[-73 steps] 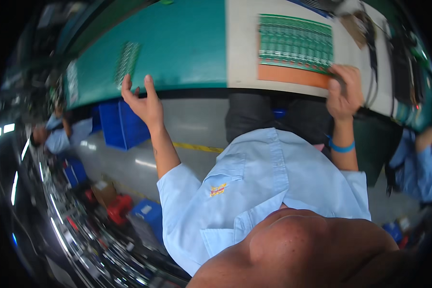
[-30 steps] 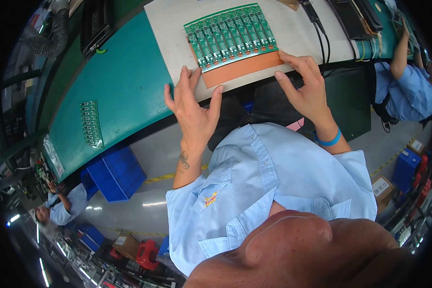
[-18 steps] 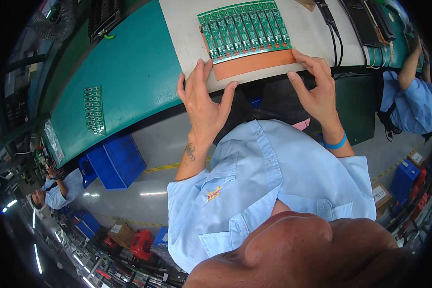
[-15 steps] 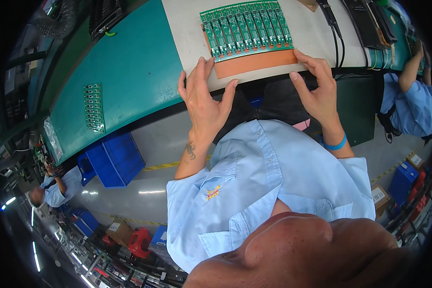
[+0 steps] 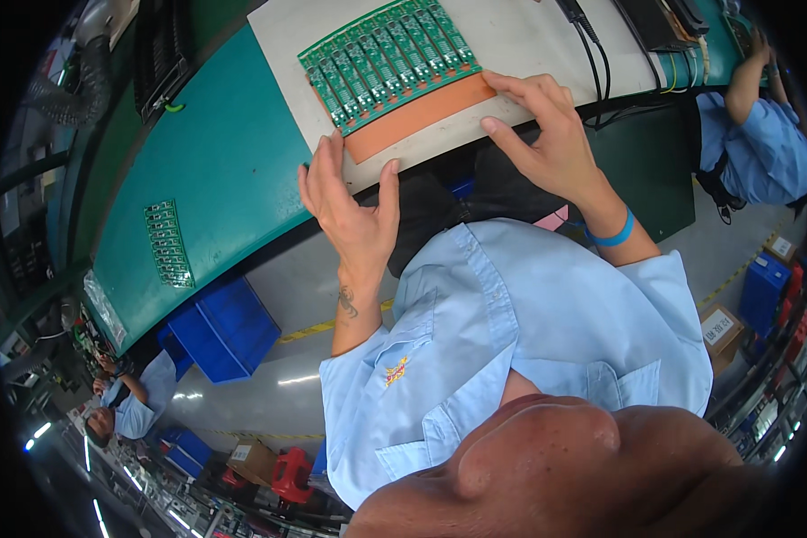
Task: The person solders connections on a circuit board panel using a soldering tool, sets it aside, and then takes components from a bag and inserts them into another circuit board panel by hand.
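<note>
A green circuit board panel (image 5: 390, 63), made up of several narrow strips side by side, lies on an orange-brown flat board (image 5: 421, 117). Both rest on a pale mat (image 5: 282, 45) on the bench. At the panel's near left corner, my left hand (image 5: 354, 206) has its fingertips by the edge, with thumb and fingers apart. My right hand (image 5: 542, 134) touches the near right corner with its index finger, its thumb spread away from it. Neither hand is closed round anything.
A smaller green circuit board panel (image 5: 169, 244) lies on the green bench top (image 5: 233, 170) at left. Black cables (image 5: 596, 63) run down at the right. A blue bin (image 5: 224, 327) stands below the bench. Other people (image 5: 753, 143) work at far right and far left.
The view has turned, so the bench, panel and hands appear shifted left and tilted. Both hands stay at the panel's near corners, fingers still apart.
</note>
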`<control>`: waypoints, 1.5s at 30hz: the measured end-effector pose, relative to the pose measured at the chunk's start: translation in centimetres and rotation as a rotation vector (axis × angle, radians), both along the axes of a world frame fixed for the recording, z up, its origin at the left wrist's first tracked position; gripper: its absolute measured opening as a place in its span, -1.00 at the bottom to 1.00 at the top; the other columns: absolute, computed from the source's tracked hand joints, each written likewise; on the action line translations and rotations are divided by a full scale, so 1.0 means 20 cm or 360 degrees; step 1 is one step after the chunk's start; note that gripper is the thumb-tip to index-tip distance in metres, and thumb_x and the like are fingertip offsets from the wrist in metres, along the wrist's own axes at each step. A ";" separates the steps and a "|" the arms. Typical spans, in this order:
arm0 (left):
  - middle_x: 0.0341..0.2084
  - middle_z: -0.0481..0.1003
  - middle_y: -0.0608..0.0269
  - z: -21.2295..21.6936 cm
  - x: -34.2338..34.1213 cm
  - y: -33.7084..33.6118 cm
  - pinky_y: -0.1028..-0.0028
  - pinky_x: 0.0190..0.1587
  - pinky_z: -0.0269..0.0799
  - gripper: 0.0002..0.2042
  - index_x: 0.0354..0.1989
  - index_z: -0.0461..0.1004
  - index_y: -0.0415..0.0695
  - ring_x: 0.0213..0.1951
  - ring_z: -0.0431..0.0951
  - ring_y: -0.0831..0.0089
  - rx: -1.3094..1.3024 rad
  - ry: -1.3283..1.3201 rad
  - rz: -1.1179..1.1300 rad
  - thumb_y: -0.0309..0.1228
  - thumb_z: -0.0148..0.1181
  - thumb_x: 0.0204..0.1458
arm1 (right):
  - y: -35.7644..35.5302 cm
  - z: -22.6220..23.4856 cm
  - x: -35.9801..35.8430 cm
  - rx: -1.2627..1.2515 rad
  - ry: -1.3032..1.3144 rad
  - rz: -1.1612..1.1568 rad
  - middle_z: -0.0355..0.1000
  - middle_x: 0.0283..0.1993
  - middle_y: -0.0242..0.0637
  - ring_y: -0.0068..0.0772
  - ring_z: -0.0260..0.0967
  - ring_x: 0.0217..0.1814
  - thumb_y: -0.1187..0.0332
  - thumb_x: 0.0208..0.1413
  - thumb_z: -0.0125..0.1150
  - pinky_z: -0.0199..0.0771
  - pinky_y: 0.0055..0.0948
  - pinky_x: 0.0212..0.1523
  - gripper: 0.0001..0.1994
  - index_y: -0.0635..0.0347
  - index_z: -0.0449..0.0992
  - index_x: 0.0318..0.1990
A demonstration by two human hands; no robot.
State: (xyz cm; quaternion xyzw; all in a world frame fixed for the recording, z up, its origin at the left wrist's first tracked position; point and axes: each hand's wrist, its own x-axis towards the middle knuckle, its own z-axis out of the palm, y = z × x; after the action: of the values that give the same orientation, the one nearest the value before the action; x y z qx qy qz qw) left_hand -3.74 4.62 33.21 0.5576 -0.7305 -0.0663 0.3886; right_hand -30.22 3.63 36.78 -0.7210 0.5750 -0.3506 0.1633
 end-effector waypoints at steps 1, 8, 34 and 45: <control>0.20 0.57 -0.03 0.01 0.00 0.00 -0.01 0.49 0.00 -0.22 0.41 0.26 -0.36 0.27 0.49 0.12 -0.0001 -0.0044 0.0025 -0.28 0.50 0.07 | -0.01 0.00 0.00 -0.0001 0.0042 0.0013 0.52 -0.03 -0.29 -0.37 0.40 -0.05 0.33 0.19 0.45 0.39 -0.42 0.10 -0.57 0.19 0.59 0.19; 0.27 0.48 -0.04 0.04 0.03 -0.06 0.02 0.44 0.03 -0.23 0.40 0.28 -0.31 0.30 0.42 0.08 -0.0046 -0.0118 0.0026 -0.23 0.50 0.07 | -0.14 -0.02 -0.05 -0.0175 -0.0207 -0.0019 0.57 -0.03 -0.23 -0.40 0.43 -0.11 0.36 0.22 0.41 0.46 -0.45 0.01 -0.63 0.23 0.59 0.15; 0.27 0.50 0.01 0.18 -0.30 -0.89 0.07 0.30 0.23 -0.46 0.17 0.61 -0.15 0.23 0.48 0.09 -0.0003 -0.0631 -0.0679 -0.02 0.36 0.13 | -0.29 -0.04 -0.32 -0.0352 -0.0859 -0.0458 0.56 0.07 0.04 -0.30 0.56 -0.10 0.42 0.47 0.09 0.60 -0.39 0.00 -0.62 0.36 0.35 0.35; 0.17 0.58 0.04 0.25 -0.33 -0.90 0.18 0.20 0.47 -0.52 0.17 0.57 -0.20 0.10 0.61 0.12 0.0083 -0.0693 -0.0713 -0.19 0.38 0.14 | -0.27 -0.03 -0.24 -0.0302 -0.1285 -0.0139 0.62 -0.06 -0.19 -0.41 0.49 -0.19 0.47 0.22 0.37 0.53 -0.52 -0.07 -0.67 0.28 0.59 0.13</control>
State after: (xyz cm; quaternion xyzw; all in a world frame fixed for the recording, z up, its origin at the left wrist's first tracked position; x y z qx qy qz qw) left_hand -10.38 -13.31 38.11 0.3936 -0.8993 -0.0480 0.1844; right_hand -34.94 -1.86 36.09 -0.5125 0.4600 -0.6630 0.2935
